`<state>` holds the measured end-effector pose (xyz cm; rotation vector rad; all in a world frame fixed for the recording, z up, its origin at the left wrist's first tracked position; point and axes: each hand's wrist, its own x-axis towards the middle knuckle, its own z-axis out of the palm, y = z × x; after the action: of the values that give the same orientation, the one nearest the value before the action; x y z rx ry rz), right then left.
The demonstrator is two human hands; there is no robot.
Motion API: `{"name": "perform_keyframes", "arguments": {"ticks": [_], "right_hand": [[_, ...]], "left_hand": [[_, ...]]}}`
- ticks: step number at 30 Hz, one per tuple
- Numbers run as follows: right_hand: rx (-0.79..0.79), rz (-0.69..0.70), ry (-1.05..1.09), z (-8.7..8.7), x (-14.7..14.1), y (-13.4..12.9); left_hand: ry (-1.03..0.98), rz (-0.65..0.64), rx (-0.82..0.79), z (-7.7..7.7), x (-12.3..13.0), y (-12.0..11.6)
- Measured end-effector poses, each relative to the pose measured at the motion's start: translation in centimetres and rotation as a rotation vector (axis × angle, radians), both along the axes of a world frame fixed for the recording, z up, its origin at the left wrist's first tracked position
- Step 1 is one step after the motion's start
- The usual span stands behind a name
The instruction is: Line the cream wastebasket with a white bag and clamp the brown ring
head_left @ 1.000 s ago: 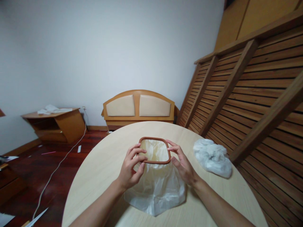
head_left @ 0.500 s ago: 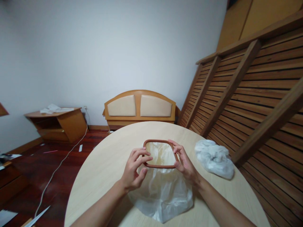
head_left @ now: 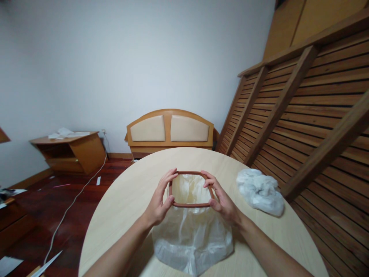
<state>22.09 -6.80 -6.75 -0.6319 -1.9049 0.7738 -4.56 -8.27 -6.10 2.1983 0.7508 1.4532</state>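
A brown rounded-rectangular rim (head_left: 191, 205) is held level above the table, and a translucent white plastic bag (head_left: 193, 238) hangs from it and spreads over the tabletop below. The bag's film also shows inside the rim's opening. My left hand (head_left: 161, 196) grips the rim's left side, fingers at the far corner and thumb at the near corner. On the opposite side, my right hand (head_left: 223, 200) holds the rim with its thumb near the front corner and its fingers curled over the side and back. Whether a solid body sits under the film I cannot tell.
A crumpled heap of white plastic bags (head_left: 261, 192) lies on the round pale table (head_left: 123, 207), right of my hands. Slatted wooden panels (head_left: 288, 115) lean at the right. Behind stand a headboard (head_left: 170, 129) and a low cabinet (head_left: 86, 152); a white cable (head_left: 72, 204) crosses the floor.
My left hand has gone from fingers laid over the rim's left side to clasping it between fingers and thumb. The rim has shifted slightly left, and the bag hangs a little lower.
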Motion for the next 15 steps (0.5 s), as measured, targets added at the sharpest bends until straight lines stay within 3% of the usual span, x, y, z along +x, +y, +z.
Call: {"name": "perform_keyframes", "arguments": {"ticks": [15], "right_hand": [[-0.021,0.011,0.015,0.0,-0.1,-0.1]], "left_hand": [[-0.119,-0.041,-0.060,-1.3,1.0,0.4]]}}
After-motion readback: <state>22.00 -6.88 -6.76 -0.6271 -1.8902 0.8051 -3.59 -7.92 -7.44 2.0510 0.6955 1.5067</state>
